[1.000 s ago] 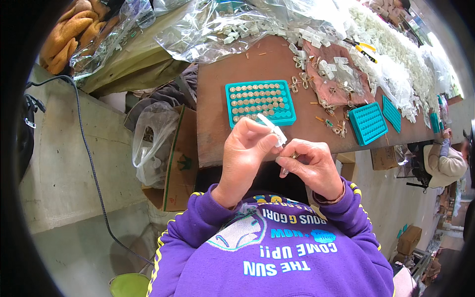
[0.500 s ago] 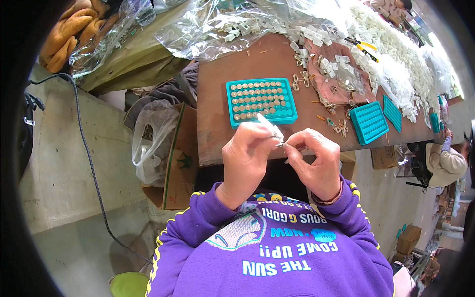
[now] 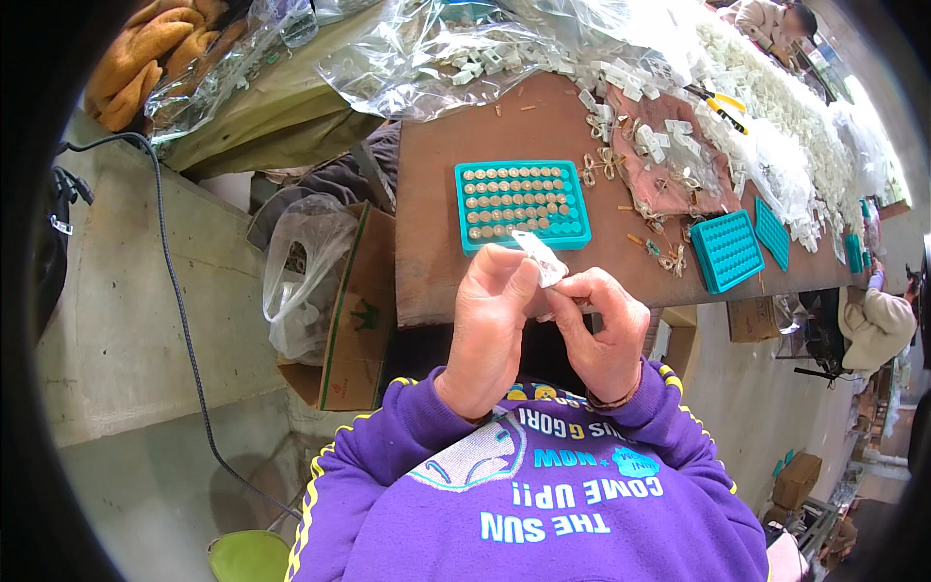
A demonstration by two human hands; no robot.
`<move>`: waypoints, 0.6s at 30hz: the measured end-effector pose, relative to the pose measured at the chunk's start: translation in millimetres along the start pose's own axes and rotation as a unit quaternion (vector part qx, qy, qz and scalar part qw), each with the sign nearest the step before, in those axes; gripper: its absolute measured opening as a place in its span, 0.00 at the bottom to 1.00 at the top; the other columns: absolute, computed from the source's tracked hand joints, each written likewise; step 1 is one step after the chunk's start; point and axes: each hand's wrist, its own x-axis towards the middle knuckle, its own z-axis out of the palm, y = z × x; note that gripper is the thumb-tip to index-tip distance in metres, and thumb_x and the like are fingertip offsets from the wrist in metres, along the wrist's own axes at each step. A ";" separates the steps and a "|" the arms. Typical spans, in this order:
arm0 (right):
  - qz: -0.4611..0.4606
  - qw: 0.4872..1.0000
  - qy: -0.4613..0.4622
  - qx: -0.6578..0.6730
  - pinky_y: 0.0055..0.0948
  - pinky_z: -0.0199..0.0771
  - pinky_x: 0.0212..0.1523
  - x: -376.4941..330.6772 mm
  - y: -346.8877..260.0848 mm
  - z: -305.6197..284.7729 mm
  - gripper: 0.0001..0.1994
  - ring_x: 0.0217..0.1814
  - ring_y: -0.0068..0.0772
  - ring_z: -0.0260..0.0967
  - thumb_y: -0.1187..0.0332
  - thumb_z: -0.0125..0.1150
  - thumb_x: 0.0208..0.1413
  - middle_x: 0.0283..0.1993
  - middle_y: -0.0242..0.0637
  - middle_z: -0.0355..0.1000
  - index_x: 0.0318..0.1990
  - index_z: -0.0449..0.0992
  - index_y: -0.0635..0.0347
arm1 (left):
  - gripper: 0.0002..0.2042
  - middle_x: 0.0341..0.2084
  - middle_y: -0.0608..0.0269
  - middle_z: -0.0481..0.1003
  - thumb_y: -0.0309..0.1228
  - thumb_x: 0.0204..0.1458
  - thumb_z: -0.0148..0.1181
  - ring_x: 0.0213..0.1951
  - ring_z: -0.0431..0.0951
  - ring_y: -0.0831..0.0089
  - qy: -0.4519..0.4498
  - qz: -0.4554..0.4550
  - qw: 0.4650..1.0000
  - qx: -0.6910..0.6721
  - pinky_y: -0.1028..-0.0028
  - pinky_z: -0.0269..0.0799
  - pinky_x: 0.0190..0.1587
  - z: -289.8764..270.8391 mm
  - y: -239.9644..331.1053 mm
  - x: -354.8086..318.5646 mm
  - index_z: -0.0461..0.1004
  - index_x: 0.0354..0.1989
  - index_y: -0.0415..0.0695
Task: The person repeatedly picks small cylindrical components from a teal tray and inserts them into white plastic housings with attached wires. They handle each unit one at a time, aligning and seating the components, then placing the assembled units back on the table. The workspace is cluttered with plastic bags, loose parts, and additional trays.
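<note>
A small white plastic housing (image 3: pixel 540 256) is pinched between the thumb and fingers of my left hand (image 3: pixel 490 320), tilted and held just over the table's front edge. My right hand (image 3: pixel 606 325) is closed too, its thumb and fingertips pressed at the housing's lower end; any small part between them is hidden. Just beyond both hands lies a teal tray (image 3: pixel 583 231) of round silvery button cells (image 3: pixel 516 186). Most of its pockets are filled, with several bare ones at the near right corner.
On the brown table (image 3: pixel 427 223), a pink cloth (image 3: pixel 669 179) bears white housings and small wired parts. Teal trays (image 3: pixel 725 250) stand at right, yellow-handled pliers (image 3: pixel 725 109) beyond. White parts heap up behind. A cardboard box (image 3: pixel 359 320) with a plastic bag stands left; another person (image 3: pixel 878 325) is at far right.
The white housing has turned so that its broader face shows. Both hands have drawn closer together, the right one shifting left. The view has shifted slightly.
</note>
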 end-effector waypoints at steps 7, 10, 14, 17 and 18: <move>0.038 0.997 0.023 0.070 0.24 0.74 0.38 43.3 26.9 -23.8 0.08 0.35 0.24 0.73 0.75 0.61 0.55 0.36 0.36 0.76 0.43 0.76 0.66 | 0.05 0.41 0.58 0.74 0.31 0.64 0.52 0.45 0.77 0.67 -0.011 0.021 0.995 -0.100 0.68 0.74 0.50 -9.6 6.5 8.2 0.66 0.44 0.46; 0.000 0.993 0.018 -0.113 0.28 0.75 0.35 78.1 57.8 -26.8 0.09 0.33 0.36 0.76 0.72 0.61 0.53 0.36 0.39 0.75 0.42 0.79 0.58 | 0.05 0.39 0.60 0.73 0.32 0.64 0.52 0.33 0.72 0.74 -0.055 -0.013 0.986 -0.155 0.76 0.72 0.38 -14.6 6.7 7.4 0.65 0.44 0.47; -0.044 0.981 -0.023 -0.188 0.33 0.74 0.34 100.4 84.4 -9.9 0.08 0.34 0.40 0.74 0.69 0.63 0.52 0.35 0.36 0.74 0.40 0.81 0.52 | 0.05 0.37 0.61 0.71 0.33 0.64 0.51 0.26 0.64 0.81 -0.035 -0.033 0.989 -0.143 0.84 0.62 0.28 -18.3 -0.4 2.5 0.64 0.43 0.48; -0.072 0.968 -0.046 -0.238 0.36 0.72 0.35 103.4 88.9 -0.5 0.06 0.35 0.41 0.73 0.67 0.64 0.51 0.33 0.35 0.73 0.36 0.81 0.53 | 0.06 0.38 0.61 0.71 0.33 0.65 0.50 0.24 0.61 0.85 -0.034 -0.028 0.994 -0.105 0.86 0.58 0.26 -19.9 -8.1 1.4 0.63 0.44 0.48; -0.058 0.970 -0.053 -0.229 0.37 0.72 0.36 103.0 88.8 0.8 0.06 0.37 0.40 0.73 0.67 0.65 0.49 0.32 0.35 0.72 0.34 0.80 0.54 | 0.06 0.38 0.60 0.71 0.34 0.65 0.50 0.23 0.61 0.85 -0.032 -0.029 0.993 -0.105 0.86 0.58 0.25 -20.7 -10.5 2.0 0.63 0.44 0.48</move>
